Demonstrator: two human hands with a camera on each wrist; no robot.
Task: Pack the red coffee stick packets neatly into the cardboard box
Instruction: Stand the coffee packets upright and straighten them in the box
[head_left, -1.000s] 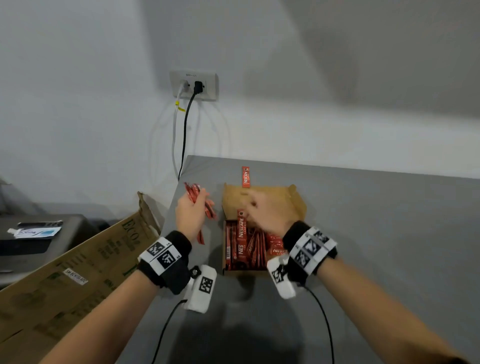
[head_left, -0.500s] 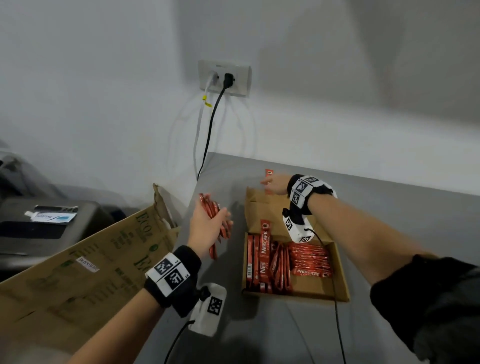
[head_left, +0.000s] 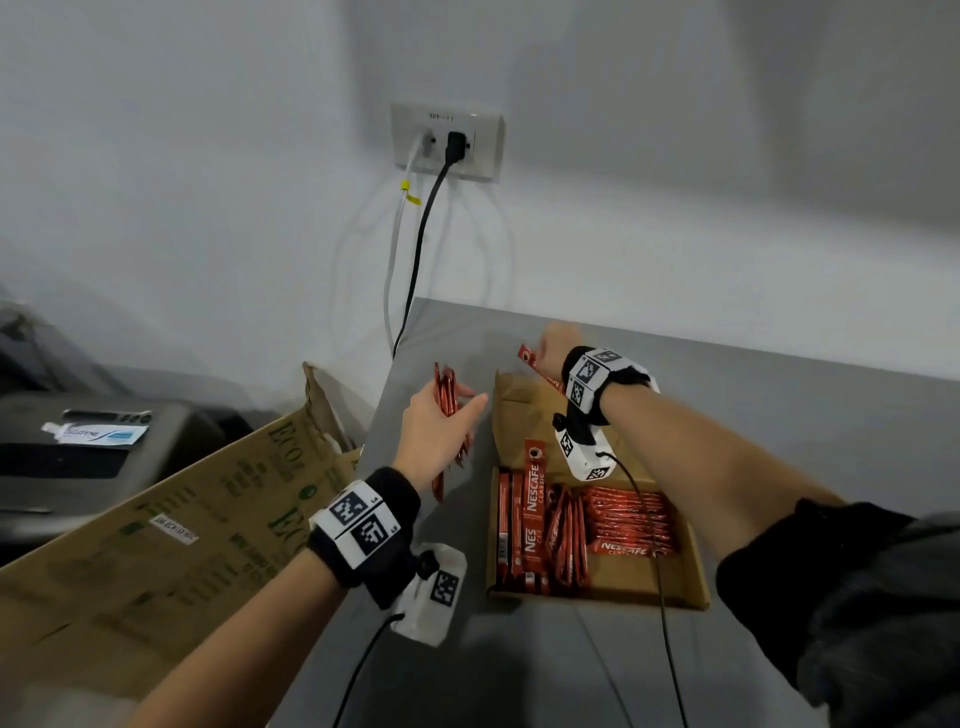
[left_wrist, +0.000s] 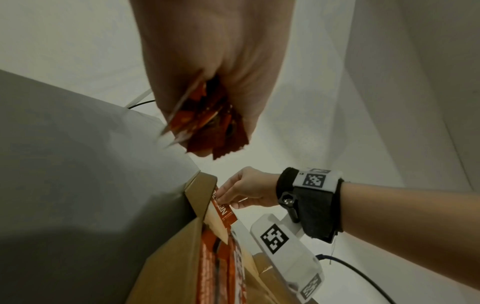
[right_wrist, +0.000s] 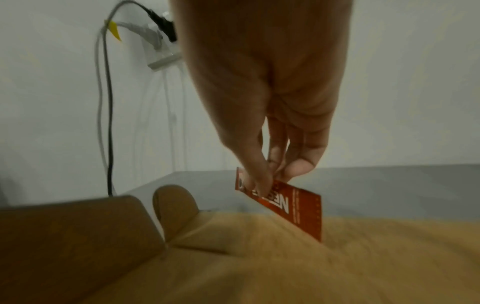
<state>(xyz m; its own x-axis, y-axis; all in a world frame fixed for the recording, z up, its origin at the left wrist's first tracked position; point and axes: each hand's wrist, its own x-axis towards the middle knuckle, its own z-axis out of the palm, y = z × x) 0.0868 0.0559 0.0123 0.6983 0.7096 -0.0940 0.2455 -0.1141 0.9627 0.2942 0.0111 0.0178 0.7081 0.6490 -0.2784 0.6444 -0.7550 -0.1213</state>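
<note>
**Inspector A:** Status of the hands?

**Inspector B:** The left hand (head_left: 434, 436) is wrapped around a bundle of red coffee stick packets (head_left: 448, 397), held off the grey surface (head_left: 831, 441), just left of the cardboard box (head_left: 696, 571). The left wrist view confirms the packet ends protruding from the palm (left_wrist: 207, 131). The right hand (head_left: 553, 345) pinches a single Nescafé stick packet (head_left: 535, 366) between thumb and fingertips at the far end of the box, over its raised back flap (head_left: 514, 415). In the right wrist view the packet (right_wrist: 288, 205) hangs tilted, its lower end at the flap; contact with the flap cannot be determined.

**Inspector A:** Contents of the box?

**Inspector B:** Packets standing lengthwise along the left side (head_left: 524, 525), one protruding beyond the others. A second stack (head_left: 631, 519) lies crosswise to their right. Bare cardboard shows at the near right corner.

**Inspector A:** Surroundings?

**Inspector B:** A large printed carton (head_left: 182, 545) off the surface's left edge. A wall socket (head_left: 447, 140) with a black and a white cable plugged in.
</note>
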